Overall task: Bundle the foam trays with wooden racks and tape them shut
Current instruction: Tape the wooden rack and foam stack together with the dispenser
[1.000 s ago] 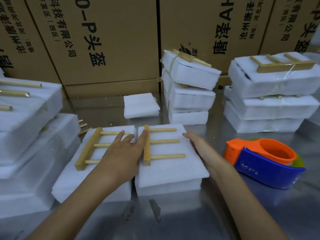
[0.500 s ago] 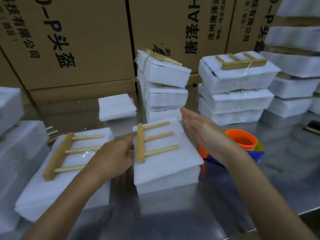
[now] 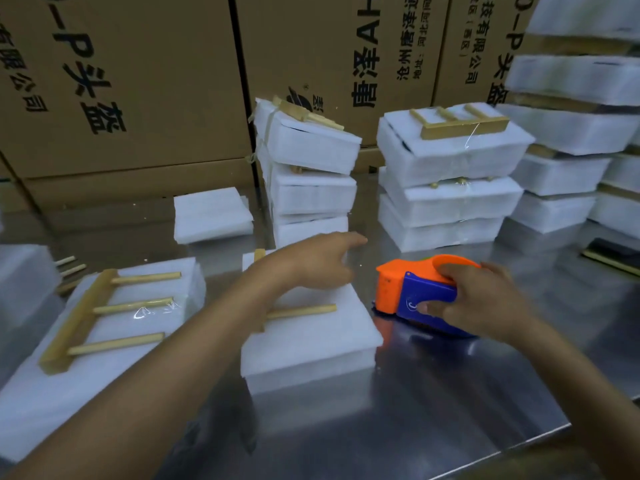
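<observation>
Steel table (image 3: 433, 403), cartons behind | left hand (image 3: 311, 265) flat, fingers straight, pressing foam stack (image 3: 311, 344) with wooden rack (image 3: 301, 311) | right hand (image 3: 485, 303) wraps tape dispenser (image 3: 412, 292)

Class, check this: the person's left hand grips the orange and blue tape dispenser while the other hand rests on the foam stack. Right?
Wrong hand. The head view shows the right hand gripping the tape dispenser; the left hand rests on the foam stack.
</observation>
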The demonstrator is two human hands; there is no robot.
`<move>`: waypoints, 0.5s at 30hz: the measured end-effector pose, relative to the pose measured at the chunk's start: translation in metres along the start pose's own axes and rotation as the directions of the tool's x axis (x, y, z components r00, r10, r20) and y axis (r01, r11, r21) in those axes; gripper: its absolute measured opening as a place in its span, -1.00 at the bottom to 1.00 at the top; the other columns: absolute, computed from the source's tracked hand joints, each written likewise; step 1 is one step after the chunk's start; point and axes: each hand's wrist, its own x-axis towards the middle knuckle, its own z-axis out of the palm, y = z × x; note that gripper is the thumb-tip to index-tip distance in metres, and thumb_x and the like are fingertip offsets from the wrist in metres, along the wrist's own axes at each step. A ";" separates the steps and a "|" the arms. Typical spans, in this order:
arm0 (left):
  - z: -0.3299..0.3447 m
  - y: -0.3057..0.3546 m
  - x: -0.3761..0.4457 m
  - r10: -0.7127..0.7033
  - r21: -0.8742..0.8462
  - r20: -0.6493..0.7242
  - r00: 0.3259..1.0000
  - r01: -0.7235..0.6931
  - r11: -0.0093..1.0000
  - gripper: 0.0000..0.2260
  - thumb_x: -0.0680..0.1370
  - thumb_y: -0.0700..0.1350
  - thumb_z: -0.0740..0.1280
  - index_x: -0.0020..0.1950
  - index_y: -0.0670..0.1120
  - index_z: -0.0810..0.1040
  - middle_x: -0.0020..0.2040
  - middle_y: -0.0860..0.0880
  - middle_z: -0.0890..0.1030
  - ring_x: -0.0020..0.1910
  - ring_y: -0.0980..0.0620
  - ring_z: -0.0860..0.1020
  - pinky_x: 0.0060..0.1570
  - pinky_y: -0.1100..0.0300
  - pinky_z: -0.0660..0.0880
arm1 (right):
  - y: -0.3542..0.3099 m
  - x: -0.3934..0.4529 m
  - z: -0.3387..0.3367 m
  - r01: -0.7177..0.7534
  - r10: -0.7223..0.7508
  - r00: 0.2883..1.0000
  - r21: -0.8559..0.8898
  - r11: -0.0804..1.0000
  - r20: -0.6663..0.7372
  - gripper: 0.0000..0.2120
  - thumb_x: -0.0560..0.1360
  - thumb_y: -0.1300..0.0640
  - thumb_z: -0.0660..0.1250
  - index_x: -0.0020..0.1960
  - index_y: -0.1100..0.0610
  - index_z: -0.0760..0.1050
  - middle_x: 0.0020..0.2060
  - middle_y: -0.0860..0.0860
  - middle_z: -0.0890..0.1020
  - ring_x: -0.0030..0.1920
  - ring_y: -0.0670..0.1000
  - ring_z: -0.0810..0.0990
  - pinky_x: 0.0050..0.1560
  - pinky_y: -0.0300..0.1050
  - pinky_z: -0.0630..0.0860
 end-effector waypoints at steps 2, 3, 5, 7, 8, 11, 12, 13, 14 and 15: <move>0.003 0.002 0.011 -0.011 -0.108 0.082 0.997 0.020 0.994 -0.36 0.58 -0.22 0.26 0.61 0.00 0.08 0.58 0.01 0.20 0.52 0.06 0.23 0.39 0.24 0.23 | 0.004 0.000 -0.002 0.044 -0.037 0.998 0.128 0.991 -0.055 -0.66 0.38 -0.20 0.48 -0.17 -0.03 0.39 -0.38 -0.15 0.50 -0.32 -0.19 0.42 0.04 -0.08 0.33; 0.004 0.003 0.014 0.001 -0.158 0.106 0.994 0.016 0.987 -0.33 0.57 -0.28 0.24 0.61 -0.01 0.05 0.58 0.00 0.18 0.53 0.06 0.20 0.39 0.26 0.22 | 0.005 -0.001 -0.003 0.058 -0.046 0.997 0.210 0.976 -0.061 -0.68 0.37 -0.16 0.51 -0.12 -0.02 0.45 -0.35 -0.15 0.55 -0.30 -0.18 0.48 0.02 -0.09 0.39; 0.006 0.006 0.017 0.057 -0.262 0.141 0.988 -0.019 0.965 -0.34 0.54 -0.39 0.21 0.60 -0.07 0.11 0.57 -0.03 0.23 0.51 0.06 0.24 0.38 0.27 0.23 | 0.006 -0.001 -0.007 0.070 -0.059 0.997 0.336 0.939 -0.043 -0.67 0.35 -0.12 0.55 -0.05 -0.01 0.50 -0.28 -0.13 0.62 -0.24 -0.11 0.58 -0.08 -0.18 0.49; 0.006 0.009 0.017 0.138 -0.441 0.124 0.983 -0.070 0.895 -0.44 0.51 -0.48 0.18 0.50 -0.18 0.32 0.45 -0.11 0.43 0.39 0.06 0.42 0.35 0.20 0.35 | 0.007 0.000 -0.011 0.080 -0.076 0.997 0.416 0.906 -0.027 -0.69 0.33 -0.10 0.56 -0.05 -0.03 0.54 -0.26 -0.16 0.64 -0.25 -0.19 0.61 -0.23 -0.34 0.48; 0.005 0.009 0.015 0.153 -0.529 0.094 0.984 -0.081 0.845 -0.50 0.51 -0.51 0.18 0.43 -0.22 0.40 0.36 -0.14 0.52 0.29 0.06 0.51 0.29 0.18 0.42 | 0.007 0.001 -0.012 0.078 -0.079 0.997 0.460 0.885 -0.016 -0.70 0.33 -0.09 0.57 -0.04 -0.04 0.55 -0.25 -0.15 0.66 -0.24 -0.21 0.62 -0.23 -0.34 0.50; 0.000 0.004 0.007 0.151 -0.707 0.080 0.985 -0.051 0.706 -0.55 0.54 -0.49 0.14 0.38 -0.21 0.47 0.22 -0.09 0.63 0.17 0.05 0.60 0.24 0.15 0.49 | 0.008 0.006 -0.014 0.057 -0.084 0.996 0.600 0.798 0.017 -0.73 0.34 -0.02 0.59 -0.03 -0.01 0.59 -0.17 -0.06 0.70 -0.17 -0.08 0.68 -0.13 -0.04 0.62; -0.001 0.002 0.004 0.151 -0.743 0.098 0.984 -0.029 0.668 -0.55 0.55 -0.47 0.14 0.39 -0.18 0.46 0.24 -0.07 0.62 0.21 0.03 0.60 0.26 0.12 0.49 | 0.007 0.007 -0.016 0.059 -0.100 0.995 0.637 0.768 0.028 -0.72 0.35 0.00 0.59 -0.01 0.01 0.60 -0.16 -0.04 0.71 -0.15 -0.03 0.69 -0.13 0.02 0.63; -0.003 0.001 0.001 0.150 -0.768 0.107 0.983 -0.014 0.640 -0.55 0.56 -0.45 0.14 0.40 -0.16 0.46 0.26 -0.07 0.62 0.24 0.01 0.59 0.28 0.10 0.49 | 0.006 0.008 -0.018 0.070 -0.123 0.992 0.667 0.741 0.033 -0.71 0.35 0.01 0.59 0.00 0.02 0.60 -0.15 -0.04 0.72 -0.15 -0.02 0.70 -0.15 0.01 0.63; -0.005 -0.001 -0.003 0.149 -0.786 0.105 0.983 -0.010 0.619 -0.56 0.56 -0.42 0.15 0.40 -0.14 0.46 0.26 -0.07 0.62 0.26 0.00 0.58 0.29 0.09 0.49 | 0.004 0.008 -0.022 0.089 -0.151 0.988 0.691 0.717 0.030 -0.70 0.33 0.00 0.58 0.01 0.02 0.60 -0.15 -0.05 0.72 -0.15 -0.04 0.70 -0.18 -0.04 0.63; -0.008 -0.002 -0.006 0.149 -0.804 0.092 0.985 -0.015 0.595 -0.58 0.57 -0.39 0.18 0.40 -0.14 0.47 0.26 -0.08 0.62 0.27 -0.02 0.57 0.28 0.07 0.49 | 0.001 0.008 -0.027 0.111 -0.182 0.983 0.709 0.697 0.025 -0.67 0.30 -0.03 0.57 0.01 0.01 0.60 -0.15 -0.08 0.72 -0.15 -0.07 0.70 -0.20 -0.12 0.61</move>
